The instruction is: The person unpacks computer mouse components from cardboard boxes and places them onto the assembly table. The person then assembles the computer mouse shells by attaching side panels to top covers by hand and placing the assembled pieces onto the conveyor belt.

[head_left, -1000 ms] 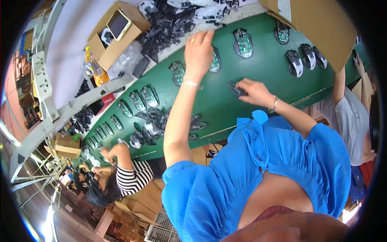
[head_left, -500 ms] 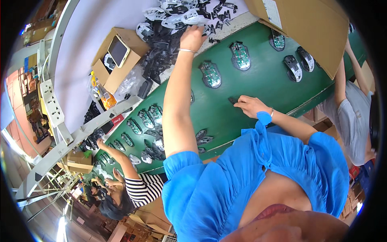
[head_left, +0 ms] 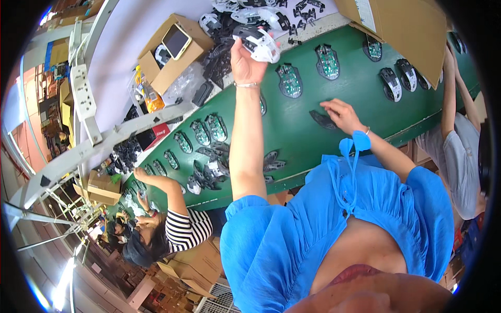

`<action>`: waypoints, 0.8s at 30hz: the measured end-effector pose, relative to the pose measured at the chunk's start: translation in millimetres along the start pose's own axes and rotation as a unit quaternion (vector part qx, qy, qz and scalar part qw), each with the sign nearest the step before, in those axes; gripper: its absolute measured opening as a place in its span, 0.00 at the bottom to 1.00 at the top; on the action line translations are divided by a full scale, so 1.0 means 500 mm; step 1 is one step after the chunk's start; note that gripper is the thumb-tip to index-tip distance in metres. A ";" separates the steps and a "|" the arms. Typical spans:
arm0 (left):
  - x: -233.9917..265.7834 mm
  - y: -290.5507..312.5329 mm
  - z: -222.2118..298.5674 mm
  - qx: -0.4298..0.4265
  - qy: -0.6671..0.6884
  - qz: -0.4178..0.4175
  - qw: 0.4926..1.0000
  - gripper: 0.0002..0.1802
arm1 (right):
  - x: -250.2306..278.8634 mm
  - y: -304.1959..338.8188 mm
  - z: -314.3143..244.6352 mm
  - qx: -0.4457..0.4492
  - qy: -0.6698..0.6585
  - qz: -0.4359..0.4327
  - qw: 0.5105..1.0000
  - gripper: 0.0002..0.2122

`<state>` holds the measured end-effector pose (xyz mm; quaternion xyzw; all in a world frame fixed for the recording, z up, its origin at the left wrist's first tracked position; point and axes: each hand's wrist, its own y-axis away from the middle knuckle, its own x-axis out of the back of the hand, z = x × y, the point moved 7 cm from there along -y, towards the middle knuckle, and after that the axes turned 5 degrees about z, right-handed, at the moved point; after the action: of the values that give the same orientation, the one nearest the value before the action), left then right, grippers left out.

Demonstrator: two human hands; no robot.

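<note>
A white-and-black mouse shell (head_left: 261,46) is held at the far side in the curled fingers of the left hand (head_left: 246,67); light support by its rim is advisable. At right, a dark shell piece (head_left: 322,120) is met by the right hand (head_left: 343,116), fingers narrowed; whether it is gripped cannot be told. Beyond, from left: a striped-sleeved co-worker (head_left: 189,229), a green work surface (head_left: 295,122) set with circuit-board bases (head_left: 327,61), a cardboard box (head_left: 412,31).
</note>
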<state>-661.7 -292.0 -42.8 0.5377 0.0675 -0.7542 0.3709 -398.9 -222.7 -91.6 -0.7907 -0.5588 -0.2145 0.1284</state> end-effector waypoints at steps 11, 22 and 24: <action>0.110 0.454 -0.140 -0.014 0.098 0.227 0.969 0.23 | 0.015 -0.007 -0.015 0.222 0.279 -0.212 0.910 0.24; 0.003 0.712 -0.316 0.094 0.033 0.059 0.993 0.26 | -0.057 0.005 -0.022 0.446 0.334 -0.213 0.803 0.17; 0.017 0.728 -0.299 0.123 0.033 0.065 0.990 0.25 | -0.059 0.029 -0.032 0.461 0.343 -0.165 0.801 0.18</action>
<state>-319.2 -481.8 -3.9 0.6074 -0.0490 -0.7125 0.3479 -396.8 -259.1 -91.3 -0.4086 -0.6333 -0.2066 0.6239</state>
